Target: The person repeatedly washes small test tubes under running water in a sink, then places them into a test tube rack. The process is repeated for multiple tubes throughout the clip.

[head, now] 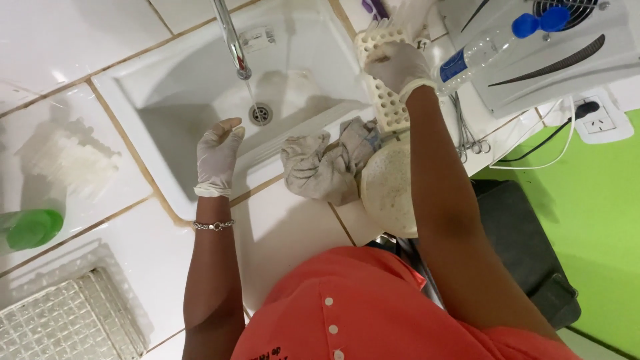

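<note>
Left hand [217, 155] hangs open over the near edge of the sink [153, 100], holding nothing. Crumpled rag [323, 167] lies just right of it. Right hand [398, 65] is clamped on the white perforated rack [387, 100] at the sink's far right corner. I'd steady the rack with both hands and keep it level under the tap [233, 40].

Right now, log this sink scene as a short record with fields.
left hand: gloved left hand, open, hovering at the edge of the sink, holding nothing
right hand: gloved right hand gripping a white perforated rack
tap: tap over the basin, thin stream of water running toward the drain
beside sink: crumpled grey cloth, round pale disc
behind rack: clear bottle with blue cap, metal forceps
far left: green bottle, clear grid tray
</note>
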